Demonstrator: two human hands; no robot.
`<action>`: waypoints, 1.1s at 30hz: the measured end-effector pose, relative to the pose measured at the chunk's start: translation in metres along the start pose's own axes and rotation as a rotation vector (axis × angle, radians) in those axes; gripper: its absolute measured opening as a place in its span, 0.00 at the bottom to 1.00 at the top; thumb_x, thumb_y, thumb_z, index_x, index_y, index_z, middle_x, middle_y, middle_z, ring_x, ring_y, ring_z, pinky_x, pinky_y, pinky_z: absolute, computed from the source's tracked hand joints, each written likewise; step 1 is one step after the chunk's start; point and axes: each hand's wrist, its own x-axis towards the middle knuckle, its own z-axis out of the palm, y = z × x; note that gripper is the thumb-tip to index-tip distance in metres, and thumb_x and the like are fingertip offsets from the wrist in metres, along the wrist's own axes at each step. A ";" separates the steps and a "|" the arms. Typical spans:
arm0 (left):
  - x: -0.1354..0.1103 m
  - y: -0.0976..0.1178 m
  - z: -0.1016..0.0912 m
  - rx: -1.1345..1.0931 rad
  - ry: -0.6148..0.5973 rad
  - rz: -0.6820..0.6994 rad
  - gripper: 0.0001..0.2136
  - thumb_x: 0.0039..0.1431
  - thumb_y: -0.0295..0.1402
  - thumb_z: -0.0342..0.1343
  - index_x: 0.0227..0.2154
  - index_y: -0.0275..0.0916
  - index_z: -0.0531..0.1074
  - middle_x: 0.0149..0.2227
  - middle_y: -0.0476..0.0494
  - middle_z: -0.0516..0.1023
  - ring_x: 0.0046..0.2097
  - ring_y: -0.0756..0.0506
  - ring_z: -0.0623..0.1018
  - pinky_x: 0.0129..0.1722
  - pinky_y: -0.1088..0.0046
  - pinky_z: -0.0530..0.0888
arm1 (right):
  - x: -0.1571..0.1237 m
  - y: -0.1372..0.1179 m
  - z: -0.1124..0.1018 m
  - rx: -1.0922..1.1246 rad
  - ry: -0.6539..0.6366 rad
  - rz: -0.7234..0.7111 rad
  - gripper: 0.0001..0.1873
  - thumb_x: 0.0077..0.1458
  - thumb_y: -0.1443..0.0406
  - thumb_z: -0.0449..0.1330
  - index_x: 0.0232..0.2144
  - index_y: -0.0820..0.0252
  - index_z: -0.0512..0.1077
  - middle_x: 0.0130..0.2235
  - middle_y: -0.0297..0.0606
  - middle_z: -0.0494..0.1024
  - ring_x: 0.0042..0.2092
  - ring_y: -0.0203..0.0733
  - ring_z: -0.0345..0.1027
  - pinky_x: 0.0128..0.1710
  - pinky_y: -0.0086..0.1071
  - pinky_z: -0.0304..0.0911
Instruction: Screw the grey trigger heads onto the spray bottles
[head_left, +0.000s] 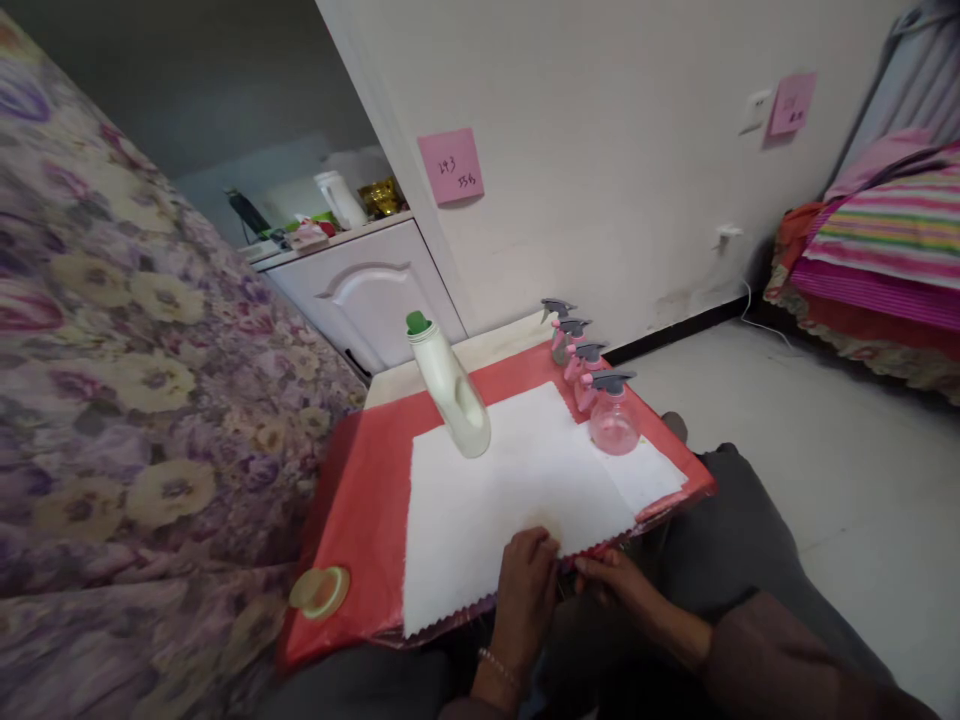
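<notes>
My left hand [528,572], with a beaded bracelet at the wrist, rests its curled fingers at the front edge of a white cloth [517,490]. Close by on the right, my right hand [611,574] has its fingers pinched together just off the table edge. Whatever either hand holds is too small or hidden to name. Beyond them, a pale green detergent bottle [454,395] with a green pouring spout and no cap stands on the cloth. A yellowish cap [321,591] lies at the table's front left corner.
Several pink spray bottles [615,425] with grey heads line the right side of the red-covered table [367,510]. A flowered curtain [150,400] hangs along the left. Behind are a white cabinet [367,300] and a wall; a bed [885,260] stands at the right.
</notes>
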 end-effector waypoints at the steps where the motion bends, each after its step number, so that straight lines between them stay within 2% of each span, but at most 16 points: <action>1: -0.004 0.001 -0.001 0.010 0.007 0.013 0.10 0.60 0.24 0.51 0.42 0.40 0.72 0.45 0.39 0.75 0.48 0.42 0.74 0.46 0.61 0.74 | 0.000 0.000 -0.001 -0.008 -0.001 0.003 0.27 0.43 0.44 0.65 0.18 0.63 0.75 0.16 0.31 0.71 0.17 0.28 0.51 0.18 0.26 0.46; 5: -0.023 0.002 -0.008 0.045 0.001 0.015 0.12 0.60 0.24 0.50 0.43 0.41 0.72 0.48 0.38 0.75 0.51 0.41 0.74 0.48 0.59 0.75 | -0.003 -0.001 -0.004 -0.032 0.004 0.018 0.26 0.42 0.43 0.65 0.22 0.63 0.77 0.19 0.33 0.75 0.17 0.29 0.53 0.18 0.27 0.48; 10: -0.043 0.006 -0.021 0.058 0.008 -0.018 0.11 0.60 0.24 0.49 0.41 0.41 0.73 0.48 0.38 0.75 0.50 0.42 0.75 0.47 0.59 0.76 | -0.007 0.002 -0.007 -0.049 0.018 0.059 0.27 0.44 0.43 0.63 0.26 0.62 0.78 0.20 0.33 0.77 0.16 0.29 0.54 0.18 0.27 0.48; 16: -0.057 -0.002 -0.035 0.074 0.029 -0.108 0.12 0.60 0.25 0.49 0.43 0.42 0.73 0.49 0.37 0.74 0.52 0.41 0.74 0.49 0.58 0.75 | -0.006 0.007 -0.007 -0.086 0.003 0.094 0.29 0.40 0.41 0.64 0.23 0.63 0.76 0.20 0.34 0.77 0.16 0.28 0.53 0.17 0.27 0.46; 21: -0.075 -0.034 -0.062 0.082 0.113 -0.370 0.10 0.62 0.29 0.49 0.42 0.42 0.73 0.47 0.38 0.75 0.50 0.42 0.75 0.50 0.59 0.74 | -0.007 0.004 -0.005 -0.124 0.000 0.105 0.29 0.43 0.41 0.62 0.18 0.63 0.74 0.17 0.32 0.73 0.16 0.28 0.51 0.19 0.27 0.46; 24: -0.088 -0.056 -0.085 0.097 0.143 -0.533 0.09 0.63 0.34 0.48 0.40 0.41 0.73 0.43 0.40 0.76 0.47 0.42 0.76 0.50 0.59 0.73 | -0.007 0.005 -0.005 -0.135 0.017 0.114 0.29 0.42 0.41 0.62 0.21 0.63 0.76 0.18 0.34 0.75 0.16 0.28 0.52 0.19 0.28 0.46; 28: -0.112 -0.084 -0.118 0.144 0.103 -0.732 0.12 0.62 0.38 0.46 0.39 0.41 0.73 0.42 0.40 0.77 0.46 0.41 0.76 0.50 0.61 0.72 | -0.005 0.012 -0.009 -0.116 0.058 0.145 0.30 0.38 0.40 0.64 0.26 0.63 0.78 0.22 0.36 0.78 0.16 0.29 0.52 0.19 0.28 0.44; 30: -0.125 -0.098 -0.136 0.180 0.112 -0.796 0.13 0.61 0.37 0.45 0.39 0.40 0.72 0.44 0.38 0.77 0.48 0.39 0.75 0.52 0.58 0.70 | -0.005 0.015 -0.011 -0.131 0.044 0.149 0.30 0.38 0.40 0.64 0.24 0.63 0.78 0.18 0.34 0.74 0.16 0.29 0.51 0.20 0.28 0.44; 33: -0.144 -0.121 -0.165 0.220 0.094 -0.903 0.12 0.58 0.36 0.47 0.39 0.39 0.73 0.43 0.37 0.77 0.46 0.38 0.76 0.51 0.57 0.70 | -0.005 0.015 -0.012 -0.176 0.020 0.156 0.32 0.40 0.38 0.62 0.18 0.63 0.77 0.11 0.29 0.64 0.16 0.30 0.49 0.21 0.29 0.44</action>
